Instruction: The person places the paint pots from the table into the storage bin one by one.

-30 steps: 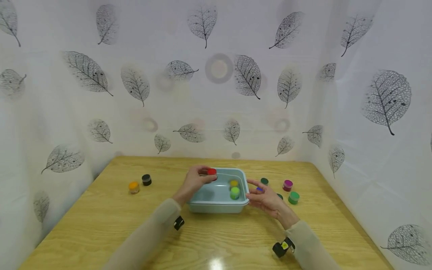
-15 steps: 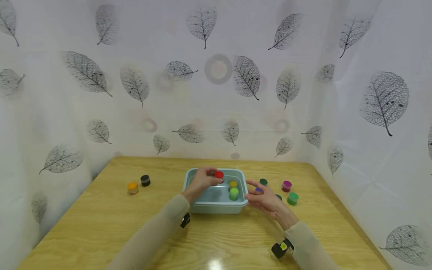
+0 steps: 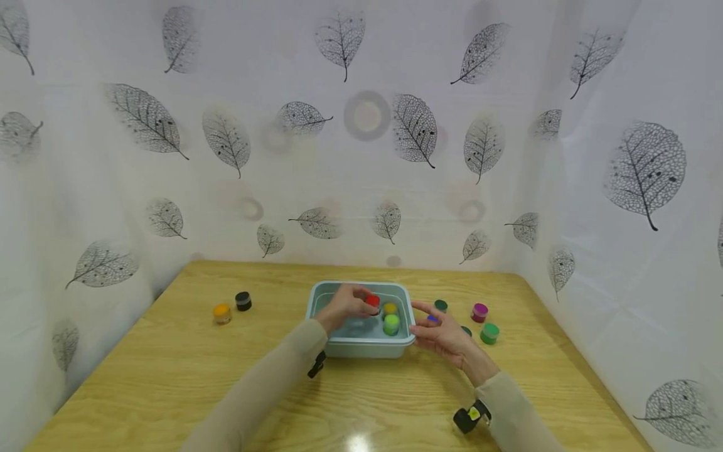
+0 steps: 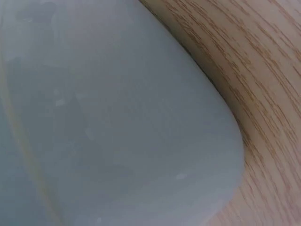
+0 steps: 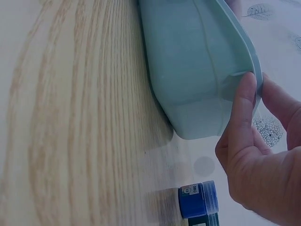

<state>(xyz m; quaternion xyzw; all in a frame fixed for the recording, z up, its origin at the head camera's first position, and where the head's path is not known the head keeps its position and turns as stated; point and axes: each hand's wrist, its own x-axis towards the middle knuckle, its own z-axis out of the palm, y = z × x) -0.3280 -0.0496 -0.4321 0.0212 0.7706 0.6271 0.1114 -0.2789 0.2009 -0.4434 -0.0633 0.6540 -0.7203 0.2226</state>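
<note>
A pale blue plastic basin (image 3: pixel 364 349) stands on the wooden table. Inside it, toward the right, sit a yellow-lidded paint jar (image 3: pixel 390 308) and a light green paint jar (image 3: pixel 391 324). My left hand (image 3: pixel 344 306) reaches over the basin and pinches a red paint jar (image 3: pixel 372 302) low inside, just left of the yellow one. At the basin's right end my right hand (image 3: pixel 446 339) holds the rim; the right wrist view shows fingers (image 5: pixel 244 110) on both sides of it. Only the basin's outer wall (image 4: pixel 141 113) and table fill the left wrist view.
On the left stand an orange jar (image 3: pixel 223 314) and a black jar (image 3: pixel 243 301). Beyond my right hand are a purple jar (image 3: pixel 479 312), a green jar (image 3: pixel 489 333), a dark green jar (image 3: pixel 440 306) and a blue jar (image 5: pixel 192 200). A leaf-patterned curtain (image 3: pixel 361 176) encloses the table.
My left hand has carried the red jar rightward and down into the basin, closer to the yellow and light green jars. My right hand has stayed at the rim.
</note>
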